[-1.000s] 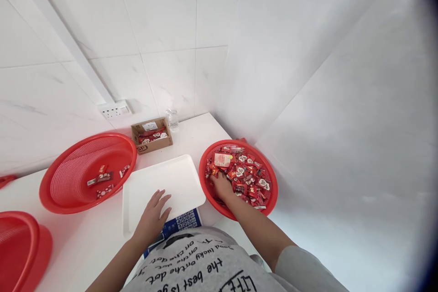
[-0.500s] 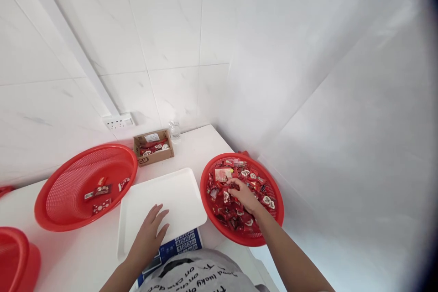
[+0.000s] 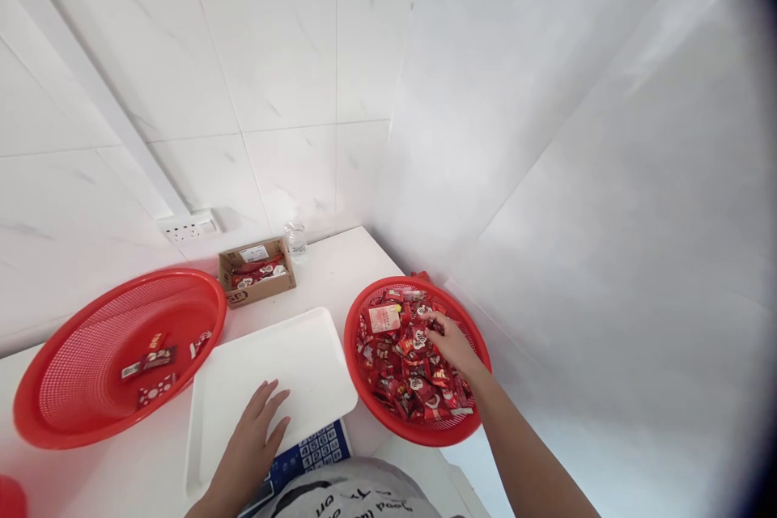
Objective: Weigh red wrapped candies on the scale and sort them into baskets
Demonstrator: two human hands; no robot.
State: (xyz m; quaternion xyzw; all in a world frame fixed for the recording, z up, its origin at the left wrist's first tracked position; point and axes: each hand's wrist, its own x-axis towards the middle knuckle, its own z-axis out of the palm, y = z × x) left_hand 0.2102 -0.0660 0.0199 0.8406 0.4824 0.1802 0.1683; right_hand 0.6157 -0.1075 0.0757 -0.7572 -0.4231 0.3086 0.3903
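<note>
In the head view, my right hand (image 3: 452, 346) is inside the round red basket (image 3: 388, 430) at the right. Its fingers are bent but apart, touching the top of a heap of small red wrapped packets (image 3: 418, 380), several with white labels. A pale pink card-like packet (image 3: 384, 319) lies on the heap, left of those fingers. My left hand (image 3: 250, 433) is open, fingers spread, over the near part of a white tray (image 3: 285, 356). Under the tray's near edge shows a blue number keypad (image 3: 319, 447), partly hidden by that hand and the shirt.
Another red basket (image 3: 91, 324), at the left, contains a few packets (image 3: 156, 391). Behind the tray, a small cardboard box (image 3: 264, 289) with red packets stands beside a clear container (image 3: 296, 240). A wall socket (image 3: 190, 227) is above the table (image 3: 343, 255). Tiled walls close off the back and right.
My right hand has shifted right within the basket, and the packets near it have been rearranged. The left hand stays over the tray. The whole view has turned slightly right.
</note>
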